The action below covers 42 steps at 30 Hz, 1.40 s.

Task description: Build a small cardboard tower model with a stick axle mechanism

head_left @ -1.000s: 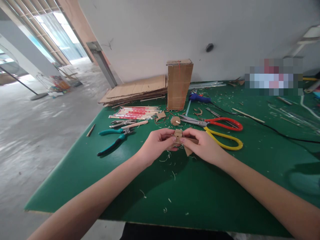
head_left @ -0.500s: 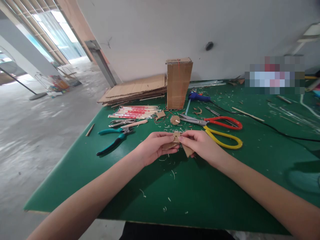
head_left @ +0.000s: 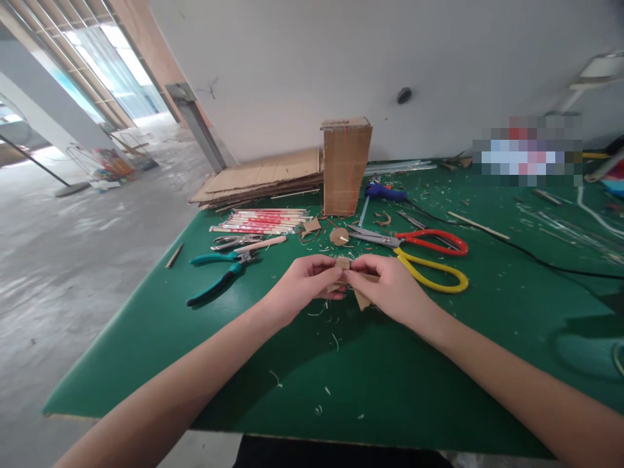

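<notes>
Between my two hands is a small folded cardboard piece (head_left: 361,299), held just above the green table (head_left: 273,403). My left hand (head_left: 305,286) pinches its left side, the thumb lying across the front. From the right, my right hand (head_left: 390,283) grips the same piece, its thumb meeting the left one. The fingers cover much of the cardboard. Just beyond them lies a cardboard disc (head_left: 338,236) with a short pale stick in it. Close to my right hand rest scissors (head_left: 429,257) with one red and one yellow handle.
Teal-handled pliers (head_left: 221,279) lie at left, near wrapped wooden sticks (head_left: 263,221). An upright cardboard box (head_left: 346,169) stands before the wall, beside stacked cardboard sheets (head_left: 268,172). A blue glue gun (head_left: 387,192) trails a black cord rightward. Shavings litter the table.
My thumbs have come together over the front of the cardboard piece, covering the small hole that showed before. The view has shifted slightly.
</notes>
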Motion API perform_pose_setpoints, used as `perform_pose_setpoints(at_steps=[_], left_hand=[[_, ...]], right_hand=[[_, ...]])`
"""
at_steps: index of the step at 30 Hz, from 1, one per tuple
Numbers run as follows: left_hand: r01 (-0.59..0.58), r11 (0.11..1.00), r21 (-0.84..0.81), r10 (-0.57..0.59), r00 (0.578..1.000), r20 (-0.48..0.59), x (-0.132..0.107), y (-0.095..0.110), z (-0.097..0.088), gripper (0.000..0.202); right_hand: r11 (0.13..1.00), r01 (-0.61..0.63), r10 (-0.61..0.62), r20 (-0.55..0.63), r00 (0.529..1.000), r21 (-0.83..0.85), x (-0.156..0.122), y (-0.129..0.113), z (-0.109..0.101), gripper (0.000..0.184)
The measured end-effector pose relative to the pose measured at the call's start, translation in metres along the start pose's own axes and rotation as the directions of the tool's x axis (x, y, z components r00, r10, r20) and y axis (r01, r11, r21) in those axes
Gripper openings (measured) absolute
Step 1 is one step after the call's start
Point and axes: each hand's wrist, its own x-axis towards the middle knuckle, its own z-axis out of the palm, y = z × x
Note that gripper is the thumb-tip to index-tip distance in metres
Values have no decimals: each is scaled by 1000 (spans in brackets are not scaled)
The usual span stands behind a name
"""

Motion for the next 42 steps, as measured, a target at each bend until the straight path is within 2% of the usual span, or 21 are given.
perform_pose_setpoints(at_steps=[5, 7, 9, 11, 14, 17, 21, 24, 26, 31, 42], left_hand=[[-25, 1000, -7, 26, 998, 51, 1, -2, -4, 19], [-40, 999, 3, 40, 998, 53, 2, -3, -6, 19], [-82, 996, 33, 81, 996, 31, 3, -1, -7, 20], [-128, 988, 90, 130, 991, -16, 4, 2, -9, 20], [-174, 962, 210, 191, 979, -65, 3, 6, -10, 18], [-208, 914, 349, 230, 973, -23, 3, 5, -12, 17], [-261, 811, 524, 269, 961, 63, 0, 2, -10, 13], [-254, 793, 554, 250, 965, 84, -4, 3, -7, 11], [-247, 793, 557, 237, 967, 91, -7, 5, -6, 11], [-244, 821, 517, 238, 968, 79, -9, 10, -6, 12], [-256, 829, 498, 252, 965, 77, -8, 6, -4, 8]], right_hand=[[999, 35, -37, 42, 998, 37, -4, -5, -1, 15], [996, 86, -86, 39, 996, -3, -5, -6, -5, 16], [975, 181, -187, -40, 981, -131, -4, -6, -12, 18], [921, 250, -300, -134, 945, -300, -2, -4, -22, 20], [850, 249, -371, -191, 909, -465, 3, 1, -35, 20], [795, 212, -382, -196, 903, -568, 8, 9, -40, 20], [637, 167, -355, -94, 930, -753, 13, 19, -42, 24], [474, 190, -320, 32, 947, -860, 15, 25, -46, 29], [409, 181, -283, 64, 957, -894, 17, 29, -51, 30], [382, 112, -234, 21, 972, -917, 23, 37, -62, 27], [375, -18, -279, -131, 951, -927, 35, 51, -63, 31]])
